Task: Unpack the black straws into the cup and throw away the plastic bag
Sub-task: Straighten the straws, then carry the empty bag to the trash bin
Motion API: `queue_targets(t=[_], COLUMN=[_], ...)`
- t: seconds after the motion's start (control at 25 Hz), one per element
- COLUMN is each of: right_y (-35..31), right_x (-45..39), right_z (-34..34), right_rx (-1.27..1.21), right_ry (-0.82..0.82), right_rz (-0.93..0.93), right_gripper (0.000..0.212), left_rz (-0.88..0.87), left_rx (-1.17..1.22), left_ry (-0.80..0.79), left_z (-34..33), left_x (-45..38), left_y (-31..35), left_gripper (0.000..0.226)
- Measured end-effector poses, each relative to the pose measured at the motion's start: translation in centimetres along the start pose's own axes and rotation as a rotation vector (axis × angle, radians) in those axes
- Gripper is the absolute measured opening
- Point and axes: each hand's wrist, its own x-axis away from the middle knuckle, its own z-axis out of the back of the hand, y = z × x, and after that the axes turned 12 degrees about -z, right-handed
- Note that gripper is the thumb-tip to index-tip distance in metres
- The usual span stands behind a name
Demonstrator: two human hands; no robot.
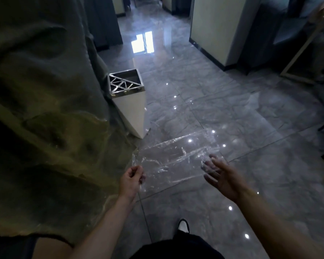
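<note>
Presently the left hand (pixel 132 179) pinches the empty plastic bag (pixel 176 157) short of the bin (pixel 128 101); the right hand (pixel 220 174) is spread open. Limp film may drift past the bin's opening.

Right hand (pixel 221 174) fingertips smear into the clear plastic bag (pixel 174 161), so touching or apart, can't tell; bag's near corner vanishes inside the left hand (pixel 132 179) fist; one shoe (pixel 183 226) half hidden by dark clothing; bin (pixel 128 101) interior too dim
</note>
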Motion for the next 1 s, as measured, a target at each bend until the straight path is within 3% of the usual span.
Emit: queue_targets(t=[0.2, 0.52, 0.72, 1.0], right_y=[-1.4, -2.6, -7.4, -16.3], right_x=[-2.0, -5.8, -8.4, -13.9], right_z=[-0.9, -1.4, -1.1, -3.8], right_rx=[-0.140, -0.140, 0.029, 0.419], right_ry=[0.018, 0.243, 0.310, 0.265], right_rz=[-0.035, 0.053, 0.154, 0.144], right_gripper=[0.041, 0.022, 0.016, 0.016], left_rz=[0.038, 0.219, 0.315, 0.261], left_rx=[0.068, 0.241, 0.204, 0.031], left_ry=[-0.023, -0.071, -0.184, -0.417], left_z=[-6.8, -13.0, -14.2, -15.3], left_x=[0.0, -2.7, -8.3, -19.6], left_y=[-0.6, -1.5, -0.2, 2.8], left_gripper=[0.010, 0.013, 0.014, 0.024])
